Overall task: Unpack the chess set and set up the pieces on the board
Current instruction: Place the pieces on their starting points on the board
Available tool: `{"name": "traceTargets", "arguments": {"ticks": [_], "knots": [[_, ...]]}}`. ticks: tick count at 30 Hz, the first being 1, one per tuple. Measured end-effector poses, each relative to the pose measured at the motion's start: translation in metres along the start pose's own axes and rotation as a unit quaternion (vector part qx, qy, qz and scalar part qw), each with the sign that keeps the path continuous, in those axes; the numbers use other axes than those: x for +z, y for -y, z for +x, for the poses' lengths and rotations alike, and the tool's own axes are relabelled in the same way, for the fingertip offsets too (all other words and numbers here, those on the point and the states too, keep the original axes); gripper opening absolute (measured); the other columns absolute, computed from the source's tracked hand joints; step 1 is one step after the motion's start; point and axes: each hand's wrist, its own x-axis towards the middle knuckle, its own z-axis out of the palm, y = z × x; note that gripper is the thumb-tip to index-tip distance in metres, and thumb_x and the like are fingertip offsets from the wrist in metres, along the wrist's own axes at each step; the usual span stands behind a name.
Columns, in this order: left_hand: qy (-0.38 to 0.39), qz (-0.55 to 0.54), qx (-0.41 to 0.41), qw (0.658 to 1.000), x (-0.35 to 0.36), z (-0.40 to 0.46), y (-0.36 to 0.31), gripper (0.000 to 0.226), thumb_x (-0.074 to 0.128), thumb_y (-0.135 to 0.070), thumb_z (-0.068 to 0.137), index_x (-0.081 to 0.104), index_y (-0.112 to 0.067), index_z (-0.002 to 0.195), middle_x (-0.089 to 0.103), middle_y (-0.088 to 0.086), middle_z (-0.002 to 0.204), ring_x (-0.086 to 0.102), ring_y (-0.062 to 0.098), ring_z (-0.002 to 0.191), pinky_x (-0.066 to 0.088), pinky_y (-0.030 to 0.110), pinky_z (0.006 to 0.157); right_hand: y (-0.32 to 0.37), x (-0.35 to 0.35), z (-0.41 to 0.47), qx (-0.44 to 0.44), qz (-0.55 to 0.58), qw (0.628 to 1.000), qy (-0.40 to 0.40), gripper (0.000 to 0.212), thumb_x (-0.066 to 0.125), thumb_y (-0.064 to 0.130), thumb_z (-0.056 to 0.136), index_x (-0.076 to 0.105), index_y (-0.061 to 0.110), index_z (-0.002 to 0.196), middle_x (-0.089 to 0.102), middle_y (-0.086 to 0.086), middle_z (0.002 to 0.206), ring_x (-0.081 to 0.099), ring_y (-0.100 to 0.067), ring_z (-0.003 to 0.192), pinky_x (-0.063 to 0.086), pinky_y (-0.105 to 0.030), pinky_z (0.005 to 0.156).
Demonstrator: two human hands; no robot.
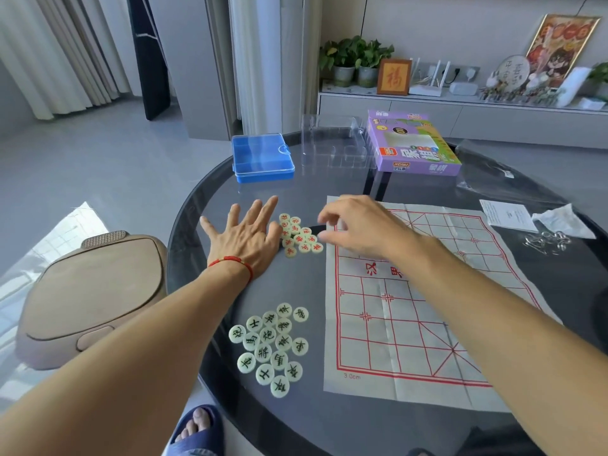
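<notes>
Grey glossy floor (pixel 98 159), pale curtains (pixel 49 44), low white cabinet (pixel 427 110) with potted plants (pixel 355 60), beige stool (pixel 92 297)

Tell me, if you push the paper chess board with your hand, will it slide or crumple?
The board looks like thin creased cloth or paper, so it is probably floppy and light. With no pieces on it and smooth glass table beneath, a push would likely make it slide or bunch.

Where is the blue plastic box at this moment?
In the head view the blue plastic box sits at the table's far left, closed, beyond the left hand, just left of the clear plastic tray.
</notes>
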Motion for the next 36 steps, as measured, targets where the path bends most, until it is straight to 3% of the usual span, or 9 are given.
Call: {"name": "traceTargets", "arguments": {"ticks": [3,7,14,18,21,25,29,31,36], "knots": [[0.000,0.006,0.001,1.000,0.000,0.001,0.000,0.057,0.005,-0.054,0.099,-0.006,-0.047,0.154,0.002,-0.012,0.166,-0.001,0.025,0.154,-0.011,0.073,0.111,0.021,0.010,0.003,-0.018,-0.011,0.999,0.040,0.037,0.072,0.046,0.089,0.066,0.023,0.117,0.065,0.006,0.109,0.059,-0.016,0.097,0.053,-0.038,0.083],[-0.001,0.008,0.000,1.000,0.000,0.001,0.000,0.057,0.004,-0.055,0.099,-0.005,-0.046,0.155,0.002,-0.011,0.166,-0.001,0.025,0.154,-0.009,0.074,0.111,0.026,0.019,0.010,0.014,-0.038,0.999,0.016,0.019,0.067,0.025,0.090,0.069,0.012,0.104,0.069,-0.006,0.099,0.064,-0.027,0.091,0.057,-0.043,0.080],[-0.001,0.019,0.003,1.000,0.001,0.002,-0.001,0.058,0.002,-0.057,0.098,-0.004,-0.045,0.155,0.002,-0.010,0.167,0.000,0.027,0.154,-0.007,0.074,0.111,0.035,0.025,0.017,0.041,-0.040,0.998,-0.016,0.016,0.069,0.026,0.092,0.064,0.011,0.093,0.066,-0.013,0.097,0.064,-0.033,0.087,0.047,-0.034,0.067],[-0.001,0.019,0.003,1.000,0.001,0.003,0.000,0.059,0.001,-0.059,0.098,-0.003,-0.046,0.155,0.002,-0.010,0.166,0.000,0.027,0.154,-0.008,0.074,0.112,0.036,0.020,0.018,0.066,0.002,0.998,-0.014,0.015,0.070,0.025,0.089,0.068,0.010,0.094,0.067,-0.010,0.096,0.064,-0.030,0.088,0.052,-0.035,0.069],[-0.003,0.018,0.004,1.000,0.002,0.004,0.001,0.060,0.000,-0.060,0.097,-0.002,-0.045,0.155,0.002,-0.010,0.166,0.000,0.028,0.154,-0.008,0.074,0.112,0.015,0.004,0.017,0.115,0.039,0.992,-0.034,0.016,0.072,0.027,0.085,0.076,0.012,0.088,0.073,-0.010,0.092,0.066,-0.030,0.088,0.058,-0.037,0.076],[-0.004,0.023,0.006,1.000,0.003,0.005,0.001,0.060,0.000,-0.060,0.098,-0.002,-0.045,0.155,0.003,-0.009,0.167,0.000,0.028,0.154,-0.008,0.075,0.111,-0.039,-0.019,0.011,0.191,0.009,0.979,-0.066,0.010,0.074,0.019,0.082,0.077,0.010,0.081,0.075,-0.010,0.087,0.069,-0.029,0.085,0.060,-0.041,0.077],[-0.005,0.025,0.006,1.000,0.002,0.004,0.001,0.059,0.002,-0.060,0.098,-0.001,-0.045,0.155,0.003,-0.008,0.167,0.001,0.029,0.154,-0.007,0.075,0.111,-0.072,-0.020,0.007,0.230,-0.026,0.973,-0.014,0.008,0.077,0.017,0.085,0.075,0.010,0.087,0.072,-0.009,0.090,0.067,-0.027,0.081,0.060,-0.042,0.074],[-0.007,0.022,0.007,1.000,0.002,0.004,0.000,0.060,0.002,-0.060,0.098,0.000,-0.045,0.156,0.004,-0.008,0.167,0.002,0.029,0.154,-0.007,0.075,0.111,-0.073,-0.018,0.008,0.224,-0.044,0.973,0.019,0.008,0.077,0.020,0.084,0.074,0.013,0.087,0.071,-0.008,0.092,0.067,-0.025,0.081,0.060,-0.042,0.073],[-0.008,0.021,0.005,1.000,0.001,0.004,0.000,0.060,0.002,-0.059,0.098,0.001,-0.043,0.156,0.006,-0.008,0.167,0.003,0.029,0.154,-0.006,0.075,0.111,-0.027,-0.015,0.020,0.096,-0.025,0.993,-0.057,0.006,0.071,0.023,0.091,0.074,0.021,0.095,0.071,-0.001,0.094,0.065,-0.023,0.087,0.056,-0.038,0.078]]}}
